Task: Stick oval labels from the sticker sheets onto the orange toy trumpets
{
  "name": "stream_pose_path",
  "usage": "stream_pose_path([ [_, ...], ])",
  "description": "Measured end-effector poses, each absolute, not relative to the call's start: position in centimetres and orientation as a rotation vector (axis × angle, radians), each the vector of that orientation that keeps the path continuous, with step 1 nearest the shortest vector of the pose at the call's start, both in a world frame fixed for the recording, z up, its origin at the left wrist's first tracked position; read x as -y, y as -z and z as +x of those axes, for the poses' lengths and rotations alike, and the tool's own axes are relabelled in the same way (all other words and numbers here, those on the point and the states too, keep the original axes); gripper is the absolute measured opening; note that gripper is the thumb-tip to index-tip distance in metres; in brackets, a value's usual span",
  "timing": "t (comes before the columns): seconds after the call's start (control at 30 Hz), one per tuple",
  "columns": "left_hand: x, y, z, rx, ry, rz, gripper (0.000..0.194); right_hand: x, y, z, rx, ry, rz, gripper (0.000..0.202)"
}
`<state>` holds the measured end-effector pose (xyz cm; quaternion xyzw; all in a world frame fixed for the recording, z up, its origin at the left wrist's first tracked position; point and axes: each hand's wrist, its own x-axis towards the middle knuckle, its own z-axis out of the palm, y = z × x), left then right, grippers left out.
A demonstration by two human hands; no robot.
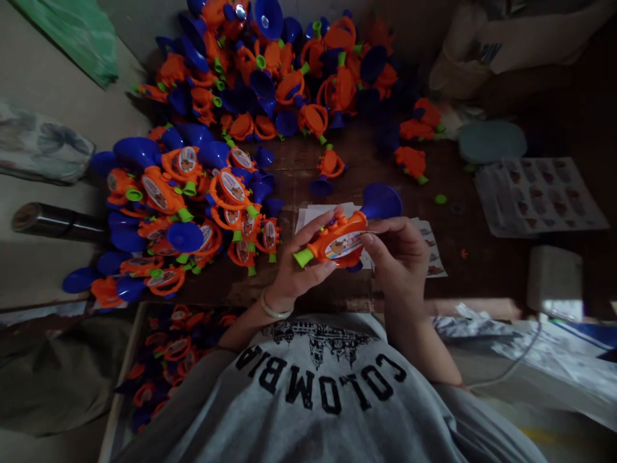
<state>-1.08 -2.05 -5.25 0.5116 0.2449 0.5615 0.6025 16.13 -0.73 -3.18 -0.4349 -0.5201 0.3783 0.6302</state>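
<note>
1. A toy trumpet [354, 224], orange with a blue bell and green mouthpiece, is held above the worktop [359, 168], just in front of the wearer's grey shirt [328, 399]. The bell points up and right, the mouthpiece down and left.
2. The left hand [299, 267] is closed around the trumpet's mouthpiece end, thumb along the lower edge.
3. The right hand [398, 254] has thumb and forefinger close together at the right end of the oval label [341, 245]. I cannot tell whether they pinch it or press it.
4. The label could sit crooked or crease if the right thumb pushes unevenly, or lift at its edge if that end is poorly pressed.
5. If the left hand loosens, the smooth plastic could turn or drop onto the papers [434, 251] beneath.
6. Labelled trumpets are heaped at left [183, 206]; more, mostly plain-faced, lie behind [270, 77]. The left heap is stacked loosely, so a bump from the left arm could send pieces sliding.
</note>
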Motion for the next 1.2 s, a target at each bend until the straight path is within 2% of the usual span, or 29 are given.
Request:
stream_pose_path([
  [0.7,2.1,4.4,-0.3,-0.640,-1.466,1.243,0.047,1.1,2.4,15.2,1.280,-0.741,-1.076,0.011],
  [1.0,2.1,4.3,-0.4,-0.627,-1.486,1.298,0.045,0.9,2.3,14.9,1.351,-0.642,-1.093,0.007],
  [1.13,2.2,4.3,-0.3,-0.657,-1.511,1.347,0.044,0.8,2.5,15.0,1.438,-0.499,-1.092,0.007],
  [1.2,2.3,4.4,-0.2,-0.665,-1.537,1.359,0.045,0.6,2.5,15.3,1.477,-0.359,-1.128,0.015],
])
